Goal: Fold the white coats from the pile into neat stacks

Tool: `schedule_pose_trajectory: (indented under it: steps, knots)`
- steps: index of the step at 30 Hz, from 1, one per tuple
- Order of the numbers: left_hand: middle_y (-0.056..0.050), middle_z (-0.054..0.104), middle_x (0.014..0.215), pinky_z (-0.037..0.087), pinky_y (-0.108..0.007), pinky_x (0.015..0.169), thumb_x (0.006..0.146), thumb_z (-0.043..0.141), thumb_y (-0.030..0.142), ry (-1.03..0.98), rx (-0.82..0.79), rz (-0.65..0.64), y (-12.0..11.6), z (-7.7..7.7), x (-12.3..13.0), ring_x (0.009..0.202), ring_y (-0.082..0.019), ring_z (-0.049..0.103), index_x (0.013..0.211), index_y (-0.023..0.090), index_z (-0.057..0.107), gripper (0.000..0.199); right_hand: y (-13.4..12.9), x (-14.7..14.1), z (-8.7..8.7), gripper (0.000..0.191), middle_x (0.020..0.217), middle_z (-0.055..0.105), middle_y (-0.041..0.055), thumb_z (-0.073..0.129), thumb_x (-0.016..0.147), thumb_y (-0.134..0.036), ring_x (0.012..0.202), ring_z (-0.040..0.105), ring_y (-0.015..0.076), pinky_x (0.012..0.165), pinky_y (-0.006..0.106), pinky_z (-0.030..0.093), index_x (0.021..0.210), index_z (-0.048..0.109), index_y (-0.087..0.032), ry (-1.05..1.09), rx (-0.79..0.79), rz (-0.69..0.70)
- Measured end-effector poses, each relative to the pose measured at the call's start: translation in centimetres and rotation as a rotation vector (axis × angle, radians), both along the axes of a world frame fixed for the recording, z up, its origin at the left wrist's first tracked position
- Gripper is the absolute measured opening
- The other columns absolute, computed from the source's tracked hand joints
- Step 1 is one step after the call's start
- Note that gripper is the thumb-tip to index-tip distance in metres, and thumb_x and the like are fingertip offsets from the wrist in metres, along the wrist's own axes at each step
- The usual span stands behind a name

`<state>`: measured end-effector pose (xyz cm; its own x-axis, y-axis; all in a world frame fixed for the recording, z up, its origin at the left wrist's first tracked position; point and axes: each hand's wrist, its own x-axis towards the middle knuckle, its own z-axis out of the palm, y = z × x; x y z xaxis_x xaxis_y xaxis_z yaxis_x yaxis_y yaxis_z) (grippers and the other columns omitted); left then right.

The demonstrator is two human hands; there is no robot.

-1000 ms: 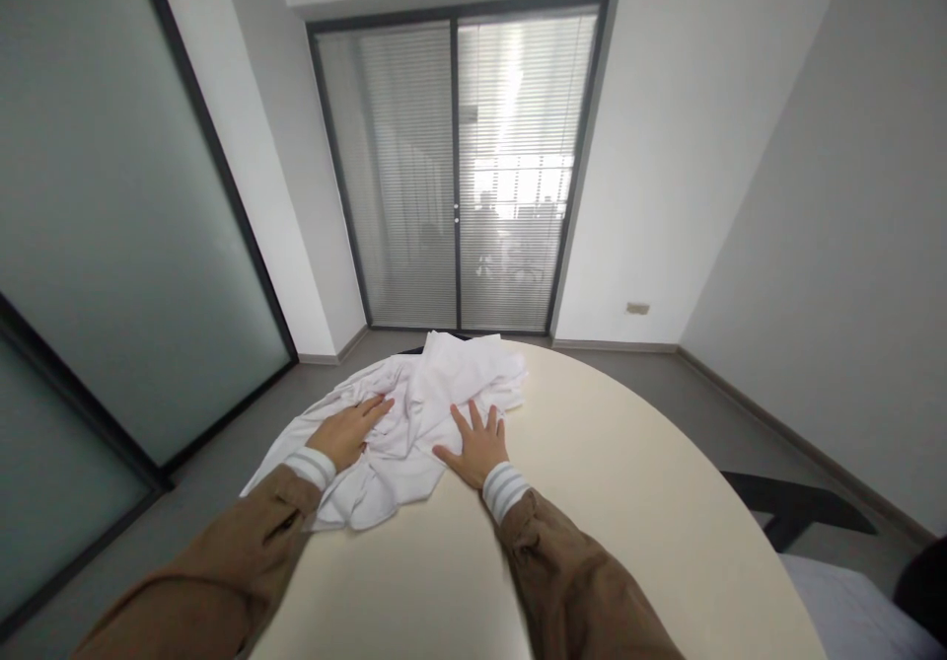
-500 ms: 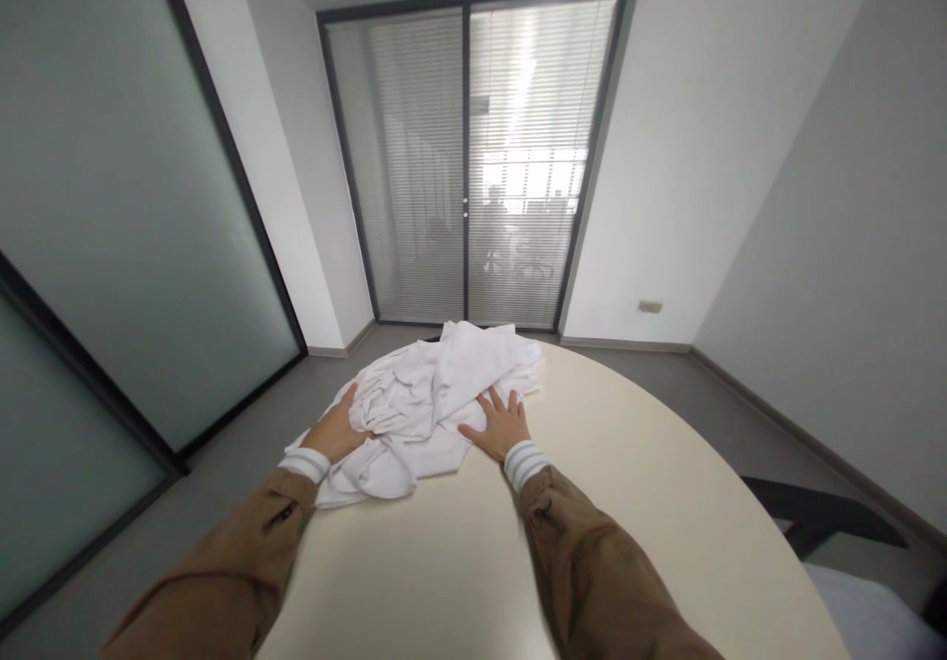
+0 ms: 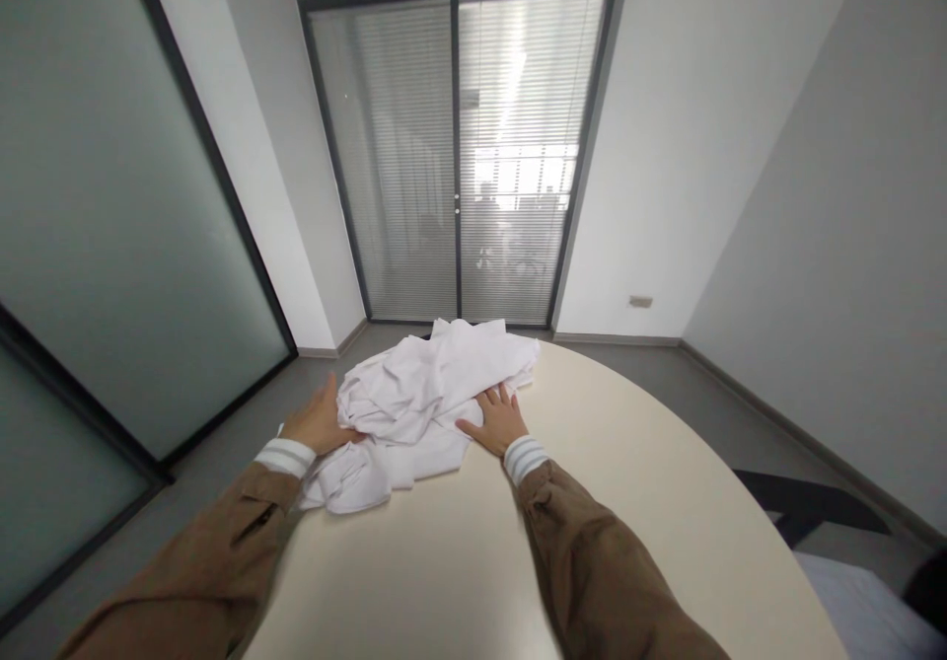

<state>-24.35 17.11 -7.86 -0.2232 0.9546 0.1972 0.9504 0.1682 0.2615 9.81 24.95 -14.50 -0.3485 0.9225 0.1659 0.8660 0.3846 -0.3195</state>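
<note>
Nearest to me, two brown sleeves (image 3: 199, 561) with striped white cuffs (image 3: 285, 456) reach forward over a cream, round-edged desk (image 3: 414, 581). The lower picture edge cuts the arms off.

The left hand (image 3: 324, 420) is at the left side of a heaped white cloth (image 3: 414, 384), thumb spread from the fingers. Its grip is wide and closed on nothing that I can see, though the thumb's tip meets the folds, so a light pinch cannot be ruled out. The right hand (image 3: 499, 421) lies splayed at the cloth's near right edge, its grip flat and loose, fingertips touching the fabric.

A second ago the cloth trailed down the desk's left rim with the left hand on top of it; now that hand is at its outer side, and the fabric is bunched inward. The right hand stays by the same edge. The heap therefore seems more compact, but not smoothed: a loose flap still lies toward the person.

What sort of cloth it is, or whether there are several pieces, the creases hide. The left wrist covers one edge.

Lower right, a dark flat shape (image 3: 810, 502) and something pale (image 3: 858, 591) are partly out of view. Farthest off, blinds (image 3: 510, 167) blur whatever stands behind the glass doors.
</note>
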Motion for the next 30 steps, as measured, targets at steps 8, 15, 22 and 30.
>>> schedule_pose_trajectory:
  steps: [8,15,22,30]
  knots:
    - [-0.010,0.018,0.164,0.024,-0.052,0.119,0.084,0.064,0.027,0.153,0.251,-0.624,-3.5,-0.2,16.6,0.151,-0.034,0.015,0.151,0.024,0.036,0.072,-2.2,5.0,0.6,0.053,0.155,0.039,0.0122,0.034,0.101,-0.048,0.146,0.025,0.0283,0.117,0.047,0.023,0.140,0.051,-0.017,-0.009,0.083,0.053]
    - [-0.012,0.049,0.149,0.035,-0.045,0.116,0.095,0.048,0.022,-0.010,0.107,-0.957,-0.6,-7.0,24.0,0.141,-0.024,0.041,0.138,0.019,0.052,0.044,-6.6,12.1,0.2,0.053,0.153,0.044,0.0106,0.040,0.098,-0.047,0.144,0.034,0.0281,0.118,0.046,0.024,0.141,0.054,-0.018,-0.054,0.014,-0.043]
    - [-0.014,0.045,0.151,0.035,-0.047,0.116,0.098,0.046,0.030,0.009,0.126,-0.877,0.1,-8.4,24.1,0.143,-0.027,0.038,0.140,0.017,0.051,0.044,-8.1,12.8,-0.2,0.066,0.162,0.028,0.0081,0.040,0.096,-0.054,0.150,0.020,0.0313,0.120,0.051,0.014,0.152,0.038,-0.021,-0.099,-0.103,-0.056]
    - [-0.014,0.045,0.151,0.035,-0.047,0.117,0.099,0.044,0.031,0.028,0.117,-0.897,0.1,-8.1,24.1,0.143,-0.027,0.038,0.141,0.017,0.050,0.044,-7.5,12.9,-0.8,0.066,0.162,0.025,0.0069,0.038,0.096,-0.056,0.150,0.018,0.0298,0.121,0.049,0.014,0.153,0.037,-0.022,-0.112,-0.108,-0.051]
